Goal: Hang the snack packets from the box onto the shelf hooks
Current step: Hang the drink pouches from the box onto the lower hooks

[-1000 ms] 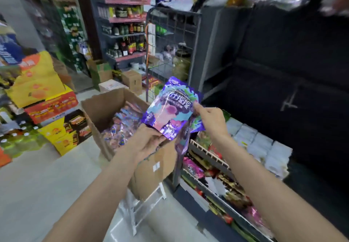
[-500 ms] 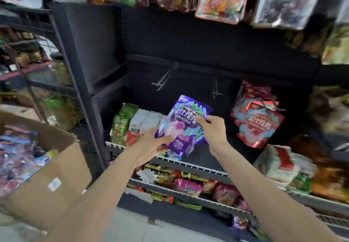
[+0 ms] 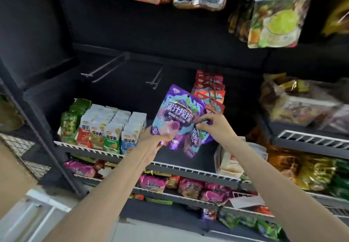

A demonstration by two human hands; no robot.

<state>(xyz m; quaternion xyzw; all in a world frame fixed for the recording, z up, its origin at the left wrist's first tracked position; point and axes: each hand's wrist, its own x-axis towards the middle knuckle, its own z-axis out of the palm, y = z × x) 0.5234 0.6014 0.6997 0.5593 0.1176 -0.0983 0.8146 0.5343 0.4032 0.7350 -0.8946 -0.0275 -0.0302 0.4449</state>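
Shelf (image 3: 132, 158) now nearer, hands fanning purple packets (image 3: 177, 115)

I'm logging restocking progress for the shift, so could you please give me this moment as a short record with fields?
held item: purple snack packets, several bunched together
left hand: left hand grips the bunch at its lower left edge
right hand: right hand pinches the bunch at its right side
empty hooks: left hook and middle hook, both bare
filled hook: red packets hanging behind the purple bunch
shelf below: white packets standing in rows
task state: nothing from the bunch hung yet
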